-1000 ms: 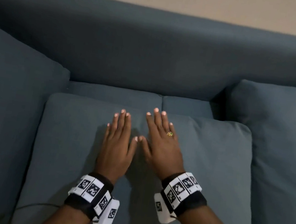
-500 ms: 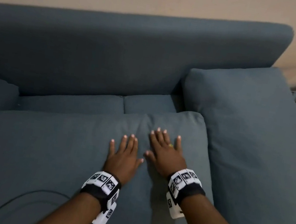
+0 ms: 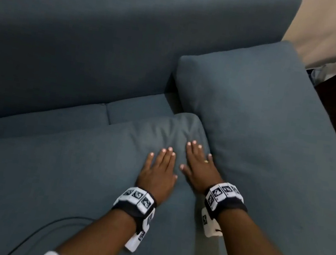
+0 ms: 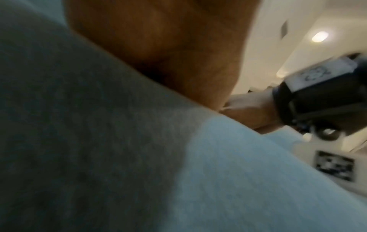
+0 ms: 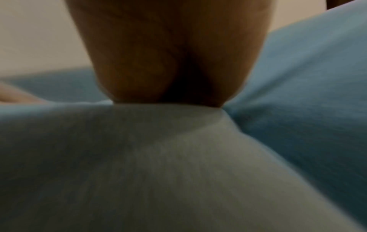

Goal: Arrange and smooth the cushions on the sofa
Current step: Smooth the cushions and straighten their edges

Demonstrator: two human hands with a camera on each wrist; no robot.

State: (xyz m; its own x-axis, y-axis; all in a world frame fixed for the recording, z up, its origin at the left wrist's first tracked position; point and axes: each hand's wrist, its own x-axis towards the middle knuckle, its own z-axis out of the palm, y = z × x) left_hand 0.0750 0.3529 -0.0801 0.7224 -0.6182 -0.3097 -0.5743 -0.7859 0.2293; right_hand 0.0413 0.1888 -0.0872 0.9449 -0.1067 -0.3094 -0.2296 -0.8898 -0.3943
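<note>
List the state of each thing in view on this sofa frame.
Left hand: flat, fingers straight, pressing the middle cushion.
Right hand: flat, pressing the same cushion near its right corner.
Middle cushion: lying flat, creased at the far right corner.
Right cushion: lying flat, smooth, touching the middle cushion.

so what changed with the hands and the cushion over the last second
Both hands slid rightward across the flat cushion, from its middle to its far right corner, next to the right cushion. The left hand and right hand stayed flat, fingers straight, pressing side by side; nothing was gripped or released. Fabric is bunched into creases just ahead of the fingertips. The cushions themselves stayed put.
</note>
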